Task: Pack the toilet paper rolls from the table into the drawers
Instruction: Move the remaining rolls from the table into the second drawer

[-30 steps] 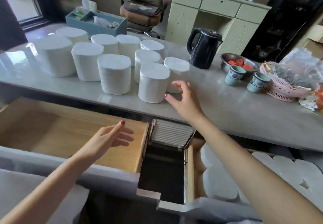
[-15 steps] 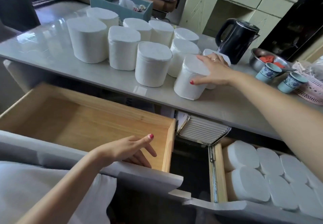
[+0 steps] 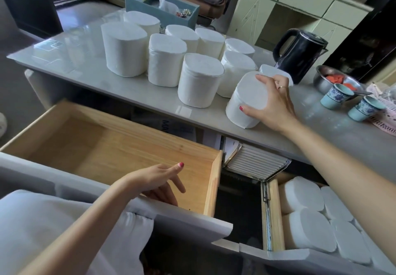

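Several white toilet paper rolls (image 3: 200,79) stand upright on the grey table (image 3: 90,60). My right hand (image 3: 272,101) grips the nearest roll (image 3: 242,107) from above, near the table's front edge; that roll is tilted. My left hand (image 3: 156,180) hovers open over the front right corner of the left drawer (image 3: 107,146), a wooden drawer pulled out with nothing in it. The right drawer (image 3: 273,210) is also pulled out and holds several rolls (image 3: 306,229) packed upright.
A black kettle (image 3: 300,55) stands right behind the gripped roll. To the right are a metal bowl (image 3: 323,79), two small blue cups (image 3: 336,95) and a pink basket (image 3: 383,124). A blue-grey organizer box (image 3: 162,9) sits at the table's far edge.
My right hand has closed further over the nearest roll and tipped it toward the table's front edge. My left hand has stayed over the left drawer.
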